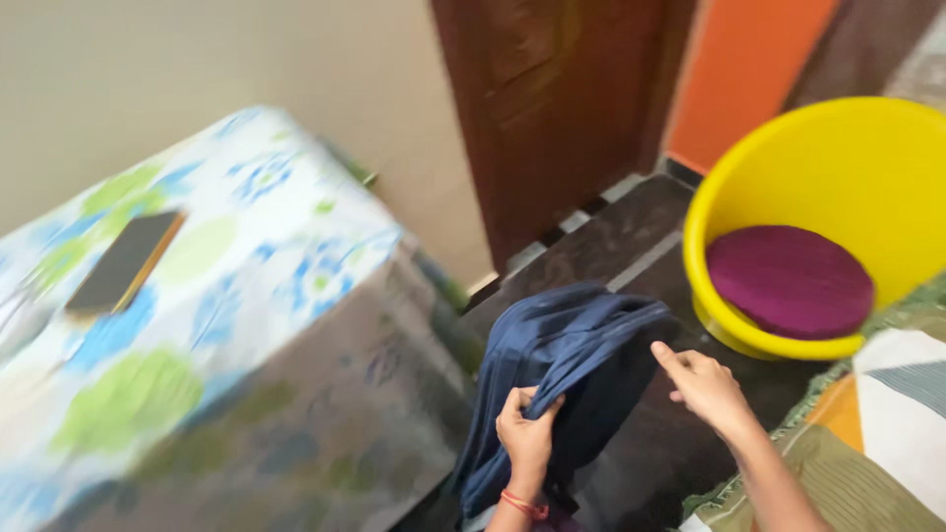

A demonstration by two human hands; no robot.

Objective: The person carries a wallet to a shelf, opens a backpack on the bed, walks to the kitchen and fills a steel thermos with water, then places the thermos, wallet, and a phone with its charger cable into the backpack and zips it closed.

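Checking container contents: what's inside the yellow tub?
The yellow tub holds one round maroon cushion lying on its bottom. Nothing else shows inside; whatever lies under the cushion is covered, and the near rim hides the lowest front part.

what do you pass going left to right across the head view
dark flat book on the floral-covered bed → left hand gripping the navy garment → right hand → yellow tub with the purple cushion

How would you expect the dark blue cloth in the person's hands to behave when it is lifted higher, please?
Probably floppy: the dark blue cloth bunches into folds where the left hand grips it. It likely sags, since its lower part hangs down. It seems light, as the right hand touches only its edge.
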